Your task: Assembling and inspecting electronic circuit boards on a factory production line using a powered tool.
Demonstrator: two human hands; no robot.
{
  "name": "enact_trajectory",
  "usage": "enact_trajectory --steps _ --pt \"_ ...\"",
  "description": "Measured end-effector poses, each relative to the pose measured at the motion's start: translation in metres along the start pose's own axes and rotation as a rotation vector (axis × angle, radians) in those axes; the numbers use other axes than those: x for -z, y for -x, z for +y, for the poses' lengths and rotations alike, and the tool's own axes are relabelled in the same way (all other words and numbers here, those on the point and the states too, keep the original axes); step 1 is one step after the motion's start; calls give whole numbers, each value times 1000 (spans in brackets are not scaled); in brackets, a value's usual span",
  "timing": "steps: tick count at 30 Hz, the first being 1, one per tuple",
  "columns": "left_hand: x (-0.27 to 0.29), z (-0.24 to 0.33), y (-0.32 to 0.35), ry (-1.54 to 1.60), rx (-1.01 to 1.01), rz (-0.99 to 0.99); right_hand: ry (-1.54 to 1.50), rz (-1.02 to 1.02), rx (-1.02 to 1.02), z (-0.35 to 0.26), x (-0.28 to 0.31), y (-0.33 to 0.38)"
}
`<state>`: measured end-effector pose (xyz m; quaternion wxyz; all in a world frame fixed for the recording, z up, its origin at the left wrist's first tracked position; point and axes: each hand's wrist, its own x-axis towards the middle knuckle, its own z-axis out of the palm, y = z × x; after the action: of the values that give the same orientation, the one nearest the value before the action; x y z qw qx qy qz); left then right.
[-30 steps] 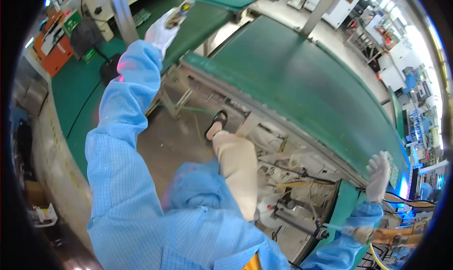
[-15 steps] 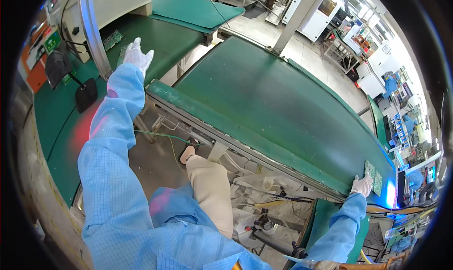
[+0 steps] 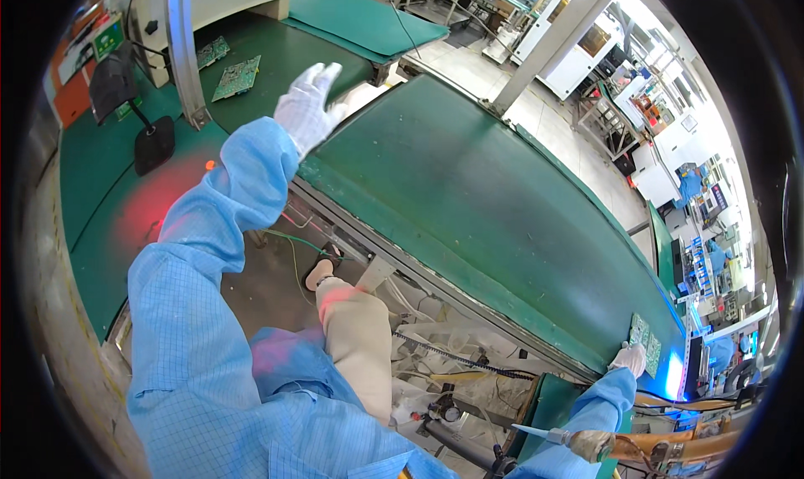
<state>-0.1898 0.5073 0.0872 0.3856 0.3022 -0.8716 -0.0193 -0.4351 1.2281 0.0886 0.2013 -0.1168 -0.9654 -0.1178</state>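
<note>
My left hand [image 3: 308,106], in a white glove, is raised with its fingers spread and nothing in them. It hovers over the gap beside the far-left corner of the long green conveyor belt [image 3: 469,203]. A green circuit board [image 3: 237,78] lies to its left on another green surface, with a second circuit board [image 3: 213,52] just behind. Far to the right, my gloved right hand [image 3: 629,359] has its fingers at the near edge of a green circuit board [image 3: 646,343], apparently gripping it; part of the fingers is too small to make out. That board rests at the belt's right end.
A metal post [image 3: 186,56] stands by the left boards, with a black stand [image 3: 153,144] on the green mat nearby. Another post [image 3: 557,48] rises behind the belt. At the lower right, a copper-coloured pipe with a pointed nozzle [image 3: 540,434] crosses my right sleeve.
My left hand has moved right, away from the boards on the left, uncovering the nearer one. My right hand stays at its board. The whole view has shifted a little.
</note>
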Motion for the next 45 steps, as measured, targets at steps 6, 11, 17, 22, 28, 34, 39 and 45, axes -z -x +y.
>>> enact_trajectory --steps 6,11,17,22,28,34,39,45 --pt "6 30 41 35 -166 -144 21 -148 -249 -5 15 -8" --pt "4 33 51 35 -205 -184 -96 -178 -435 -10 19 2" --pt "2 30 54 86 -180 -125 -149 -144 -360 -2 5 -9" --pt "-7 29 53 123 -185 -106 -98 -42 -199 16 -25 -23" --pt "1 29 55 98 -130 -152 -146 99 -40 -51 32 21" --pt "-6 47 50 122 -64 -213 -305 177 355 -126 89 73" --pt "14 133 69 370 -273 -108 -817 -119 590 -192 146 125" --pt "25 228 96 414 -549 -516 -1287 -521 344 -194 199 150"
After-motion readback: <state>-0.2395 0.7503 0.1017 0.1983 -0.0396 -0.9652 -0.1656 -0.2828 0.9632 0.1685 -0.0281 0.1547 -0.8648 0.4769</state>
